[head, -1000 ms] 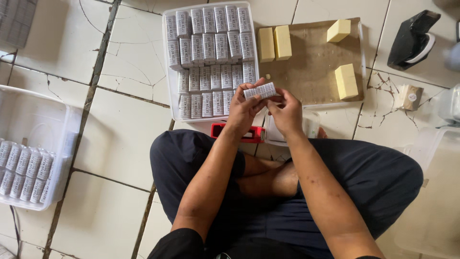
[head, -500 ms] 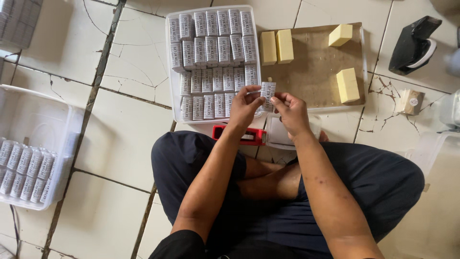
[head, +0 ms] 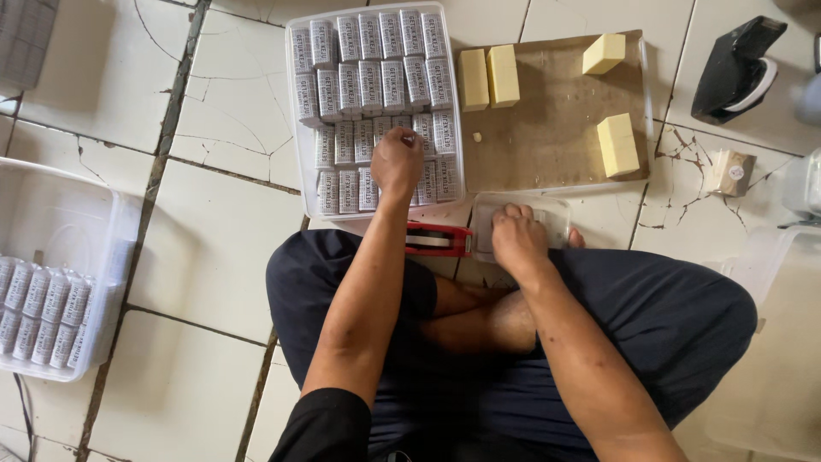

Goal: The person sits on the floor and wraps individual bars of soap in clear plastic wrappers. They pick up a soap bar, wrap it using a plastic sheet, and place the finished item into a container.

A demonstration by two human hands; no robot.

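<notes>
Left hand: the left hand [head: 396,162] is reached out at 12 o'clock, fingers curled down onto the wrapped packets [head: 372,64] in the clear tray [head: 295,171]; whether it pinches 1 packet or only presses on it, I cannot tell.
Right hand: the right hand [head: 517,239] rests knuckles-up at 1 o'clock, on the near edge of a small clear box [head: 547,214]; what its curled fingers hold is hidden.
Packets: rows standing tight side by side, filling the tray.
Handling: likely light, firm little blocks in thin slick wrap; best pinched by the 2 long sides, as the wrap may tear or slip.
Nearby: a red tool [head: 436,241] between the hands; 4 bare yellow blocks [head: 617,145] on cardboard [head: 556,137] at 1 o'clock.
</notes>
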